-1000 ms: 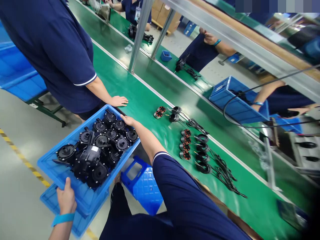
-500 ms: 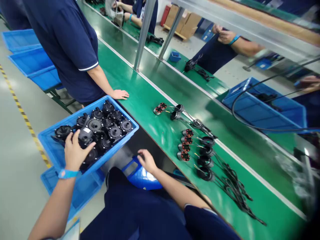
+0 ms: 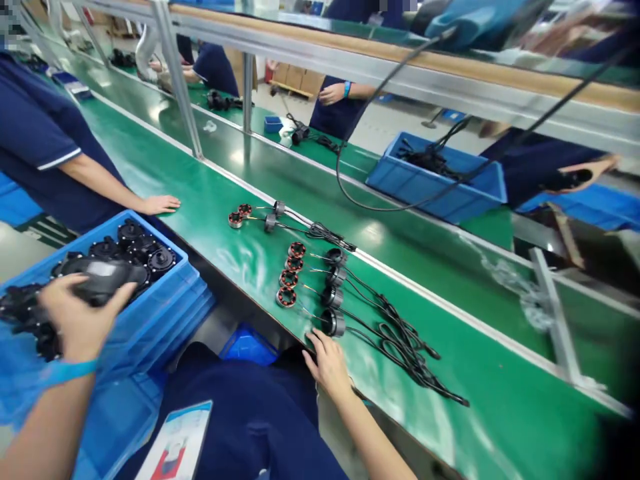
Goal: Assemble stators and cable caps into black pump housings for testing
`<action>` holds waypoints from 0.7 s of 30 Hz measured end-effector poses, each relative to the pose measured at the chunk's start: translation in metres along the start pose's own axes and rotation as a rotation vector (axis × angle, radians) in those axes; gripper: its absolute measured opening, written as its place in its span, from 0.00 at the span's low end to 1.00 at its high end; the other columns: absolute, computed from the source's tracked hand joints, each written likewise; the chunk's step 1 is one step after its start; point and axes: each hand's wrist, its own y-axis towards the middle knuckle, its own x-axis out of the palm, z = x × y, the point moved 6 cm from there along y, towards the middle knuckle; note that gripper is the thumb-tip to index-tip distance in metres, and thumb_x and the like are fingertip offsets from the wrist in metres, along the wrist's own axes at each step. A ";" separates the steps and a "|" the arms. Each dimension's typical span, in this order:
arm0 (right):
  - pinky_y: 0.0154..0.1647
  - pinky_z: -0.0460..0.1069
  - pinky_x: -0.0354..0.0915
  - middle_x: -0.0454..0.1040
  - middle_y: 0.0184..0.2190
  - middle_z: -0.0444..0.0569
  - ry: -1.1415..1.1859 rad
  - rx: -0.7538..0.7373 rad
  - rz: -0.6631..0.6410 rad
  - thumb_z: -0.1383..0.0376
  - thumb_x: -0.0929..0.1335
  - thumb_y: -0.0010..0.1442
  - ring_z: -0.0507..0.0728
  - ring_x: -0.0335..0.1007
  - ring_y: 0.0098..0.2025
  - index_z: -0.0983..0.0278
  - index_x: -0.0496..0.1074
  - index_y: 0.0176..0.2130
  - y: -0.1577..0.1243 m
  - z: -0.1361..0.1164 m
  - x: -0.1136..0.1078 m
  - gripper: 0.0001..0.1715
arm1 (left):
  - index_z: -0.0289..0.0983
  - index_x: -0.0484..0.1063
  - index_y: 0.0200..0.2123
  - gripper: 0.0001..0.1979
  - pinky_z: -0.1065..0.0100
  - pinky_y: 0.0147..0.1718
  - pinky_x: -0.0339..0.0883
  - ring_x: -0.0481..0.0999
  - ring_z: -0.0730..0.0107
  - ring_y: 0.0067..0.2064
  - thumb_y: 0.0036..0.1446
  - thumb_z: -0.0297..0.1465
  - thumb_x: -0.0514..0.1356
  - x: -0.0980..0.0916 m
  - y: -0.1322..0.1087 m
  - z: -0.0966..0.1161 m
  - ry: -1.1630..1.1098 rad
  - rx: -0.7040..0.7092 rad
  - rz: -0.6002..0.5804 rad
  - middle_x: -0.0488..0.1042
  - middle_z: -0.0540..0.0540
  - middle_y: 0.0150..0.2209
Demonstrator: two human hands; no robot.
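Note:
My left hand [image 3: 83,313] grips a black plastic housing [image 3: 107,280] with a pale label, thumb and fingers on either side, over the blue crate [image 3: 150,293]. More black round housings [image 3: 133,233] fill that crate. At the table edge my right hand [image 3: 327,360] has its fingers stretched out, close to a black ring-shaped part [image 3: 333,321] with a cable. Whether the fingertips touch that part, I cannot tell. Several copper-wound stators [image 3: 287,297] form a row on the green table, wired to black rings and bundled black cables [image 3: 405,347].
A co-worker's hand [image 3: 163,204] rests on the green table [image 3: 210,247] at left. Metal posts [image 3: 183,87] and a shelf rise along the middle. Beyond them stand a blue bin [image 3: 435,173] with black cables and other people. A loose black cable [image 3: 360,207] hangs down.
My view has swung to the right. My left hand has lifted the housing from the others in the crate. My right hand has moved onto the table edge beside the cabled parts.

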 end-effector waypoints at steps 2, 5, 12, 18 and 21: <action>0.56 0.61 0.69 0.74 0.61 0.57 -0.001 -0.010 -0.001 0.60 0.68 0.69 0.67 0.74 0.57 0.59 0.72 0.62 -0.004 0.005 0.001 0.24 | 0.37 0.64 0.51 0.40 0.41 0.68 0.57 0.64 0.43 0.63 0.46 0.59 0.68 0.065 -0.006 0.055 -0.114 0.095 -0.164 0.66 0.41 0.57; 0.56 0.61 0.70 0.73 0.63 0.54 -0.033 -0.052 0.006 0.62 0.68 0.67 0.66 0.74 0.58 0.56 0.70 0.65 -0.005 0.006 0.001 0.27 | 0.34 0.64 0.52 0.35 0.49 0.62 0.63 0.68 0.49 0.59 0.53 0.52 0.68 0.169 -0.018 0.112 -0.152 0.122 -0.278 0.67 0.37 0.53; 0.52 0.61 0.74 0.74 0.62 0.55 -0.166 -0.132 0.051 0.60 0.70 0.63 0.67 0.78 0.53 0.58 0.70 0.64 -0.005 0.003 -0.002 0.30 | 0.36 0.64 0.56 0.34 0.45 0.61 0.65 0.66 0.43 0.61 0.52 0.45 0.71 0.298 -0.059 0.140 -0.218 0.010 -0.411 0.67 0.34 0.54; 0.51 0.62 0.76 0.74 0.62 0.52 -0.170 -0.197 0.093 0.54 0.72 0.62 0.69 0.79 0.54 0.52 0.71 0.64 -0.008 0.012 0.003 0.32 | 0.37 0.60 0.68 0.40 0.47 0.59 0.67 0.74 0.49 0.52 0.59 0.51 0.62 0.306 -0.086 0.114 -0.316 0.046 -0.422 0.64 0.34 0.57; 0.42 0.61 0.79 0.78 0.57 0.49 -0.134 -0.319 0.148 0.53 0.73 0.61 0.68 0.81 0.49 0.48 0.69 0.66 -0.010 0.022 0.011 0.35 | 0.35 0.68 0.63 0.34 0.51 0.60 0.66 0.75 0.53 0.50 0.66 0.54 0.49 0.310 -0.092 0.102 -0.370 0.048 -0.392 0.69 0.36 0.52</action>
